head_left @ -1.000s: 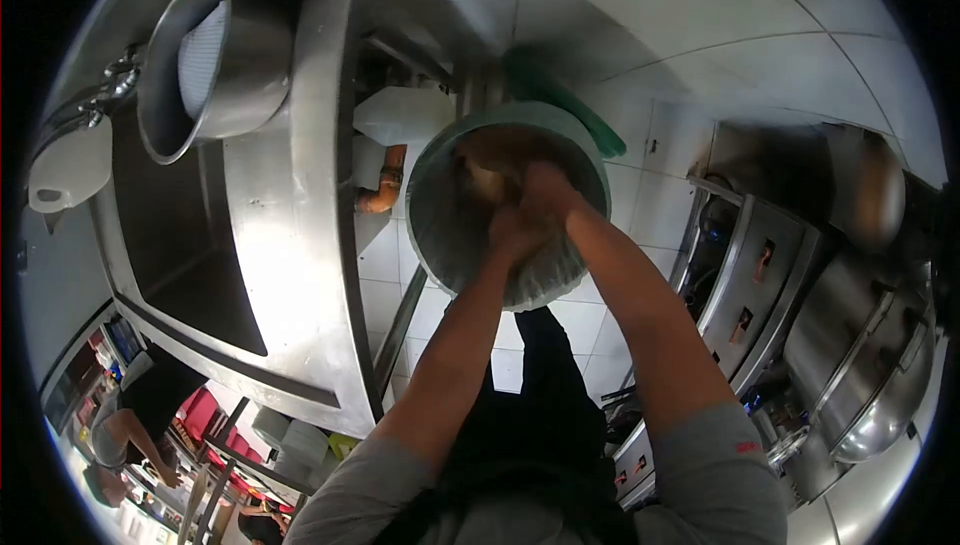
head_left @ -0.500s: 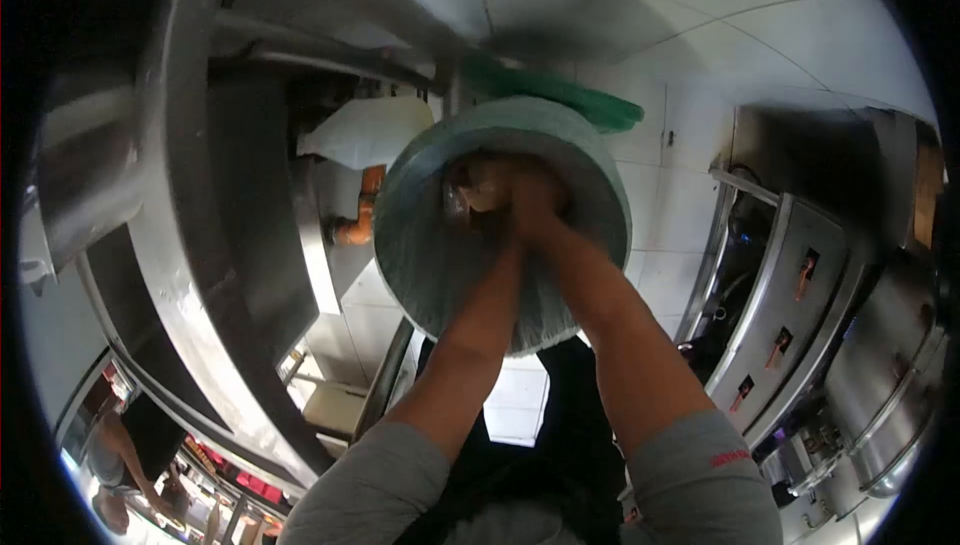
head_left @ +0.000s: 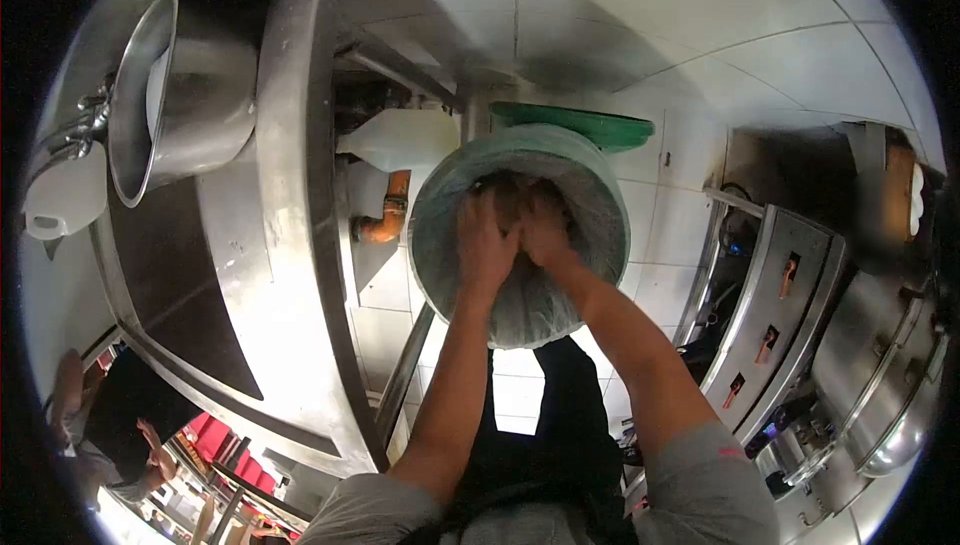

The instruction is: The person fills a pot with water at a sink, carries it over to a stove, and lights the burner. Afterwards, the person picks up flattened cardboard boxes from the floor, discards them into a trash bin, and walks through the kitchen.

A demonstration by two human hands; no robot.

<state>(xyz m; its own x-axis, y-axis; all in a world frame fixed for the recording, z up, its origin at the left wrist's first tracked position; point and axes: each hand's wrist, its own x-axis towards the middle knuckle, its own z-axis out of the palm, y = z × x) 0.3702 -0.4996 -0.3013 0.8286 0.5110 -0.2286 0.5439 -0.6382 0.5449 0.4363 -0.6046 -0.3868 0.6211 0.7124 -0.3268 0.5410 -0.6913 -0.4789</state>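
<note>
A round bin [head_left: 600, 195] with a translucent liner stands on the tiled floor in the middle of the view. Both hands reach down inside it, side by side. My left hand [head_left: 487, 240] has its fingers spread over dark brownish contents. Close on its right, my right hand [head_left: 543, 225] rests against the same contents, its fingers bent and partly in shadow. What lies beneath the hands is too dark to make out. Behind the bin a green lid [head_left: 600, 129] leans at the wall.
A steel sink counter [head_left: 300, 245] runs along the left, with a large steel pot [head_left: 205, 105] on it. Beneath are a plastic jug [head_left: 405, 138] and an orange pipe [head_left: 385, 220]. A stove [head_left: 765, 335] stands right. Another person [head_left: 130, 435] is at lower left.
My hands have moved apart slightly and lie more openly over the bin's contents. The light-coloured item seen under them earlier no longer shows. The view has shifted, bringing the pot back in sight.
</note>
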